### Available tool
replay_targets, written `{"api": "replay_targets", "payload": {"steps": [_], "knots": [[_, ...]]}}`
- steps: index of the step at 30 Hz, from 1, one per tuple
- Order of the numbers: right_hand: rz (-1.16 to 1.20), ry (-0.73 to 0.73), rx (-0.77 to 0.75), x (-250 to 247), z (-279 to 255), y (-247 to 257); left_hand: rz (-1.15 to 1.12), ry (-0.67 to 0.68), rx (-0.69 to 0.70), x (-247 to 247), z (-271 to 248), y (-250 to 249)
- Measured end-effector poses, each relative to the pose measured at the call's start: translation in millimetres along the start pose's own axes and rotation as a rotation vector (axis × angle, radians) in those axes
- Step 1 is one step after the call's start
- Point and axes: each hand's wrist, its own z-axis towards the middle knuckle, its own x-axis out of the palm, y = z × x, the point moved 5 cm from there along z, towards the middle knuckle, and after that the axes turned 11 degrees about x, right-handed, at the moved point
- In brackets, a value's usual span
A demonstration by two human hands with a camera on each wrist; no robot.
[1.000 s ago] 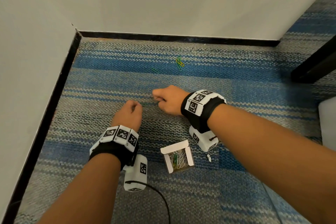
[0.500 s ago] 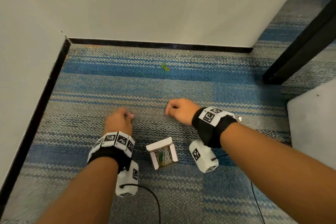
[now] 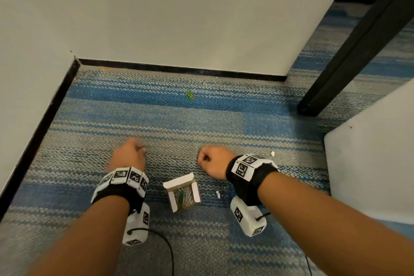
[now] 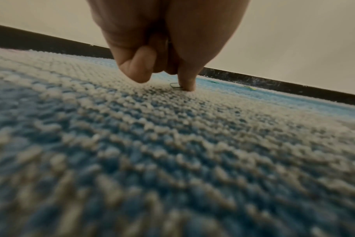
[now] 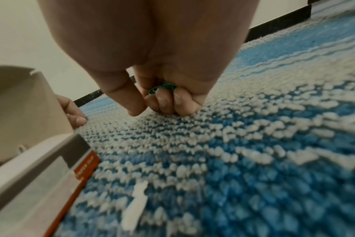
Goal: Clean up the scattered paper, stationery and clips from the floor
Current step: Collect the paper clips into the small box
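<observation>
Right hand (image 5: 152, 80) low over the blue-and-white carpet (image 5: 253, 144), fingers curled in tight around a bundle of green clips (image 5: 162, 88) tucked against the palm. At the left edge sits the open cardboard box (image 5: 30, 144), flap up, red label on its side, with the left hand's fingertips (image 5: 77, 119) just past it touching the carpet. A white paper scrap (image 5: 136, 206) lies on the carpet beside the box.

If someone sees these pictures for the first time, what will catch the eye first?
Two hands low over the striped carpet: the left hand presses a fingertip on a silver clip, the right hand grips green clips. Between the wrists lies an open box of clips; loose coloured clips lie near the wall.
</observation>
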Motion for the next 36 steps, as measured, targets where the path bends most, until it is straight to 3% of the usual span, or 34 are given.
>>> {"api": "replay_targets", "payload": {"steps": [4,8,11,13,18,25,36], "knots": [[0.101,0.028,0.043,-2,-5,0,-0.043,-0.025,-0.021,-4,-8,1],[0.153,0.068,0.139,-4,-18,-7,-0.314,-0.087,-0.125,-14,-34,3],[0.321,0.167,0.248,7,-36,-12,-0.465,0.091,-0.258,0,-68,15],[0.514,0.256,0.328,18,-50,-9,-0.524,0.217,-0.263,12,-88,16],[0.863,0.419,0.384,32,-70,9,-0.771,0.319,-0.33,24,-129,-21],[1.059,0.461,0.449,35,-77,24,-1.309,0.198,-0.584,21,-144,-60],[1.047,0.402,0.493,42,-75,18,-1.672,0.177,-0.578,12,-152,-85]]}}
